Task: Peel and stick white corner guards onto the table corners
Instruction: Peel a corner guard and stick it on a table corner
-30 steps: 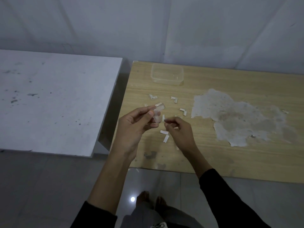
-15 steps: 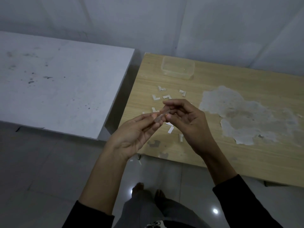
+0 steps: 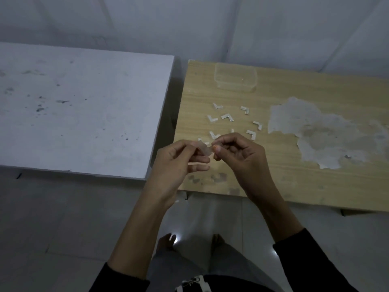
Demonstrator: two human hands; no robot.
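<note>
A small translucent corner guard (image 3: pixel 205 149) is held above the near left part of the wooden table (image 3: pixel 294 182). My left hand (image 3: pixel 179 165) pinches its left end and my right hand (image 3: pixel 242 159) pinches its right end with thumb and forefinger. Several white L-shaped pieces (image 3: pixel 227 116) lie scattered on the wooden table just beyond my hands; I cannot tell guards from peeled backings.
A clear plastic container (image 3: pixel 235 80) stands at the back of the wooden table. A large patch of worn veneer (image 3: pixel 328 133) is on the right. A white table (image 3: pixel 80 106) stands to the left across a narrow gap. Tiled floor and my feet (image 3: pixel 170 239) are below.
Both hands stay together on the guard. My right hand has shifted from over the guard to its right end. The view has swung slightly.
</note>
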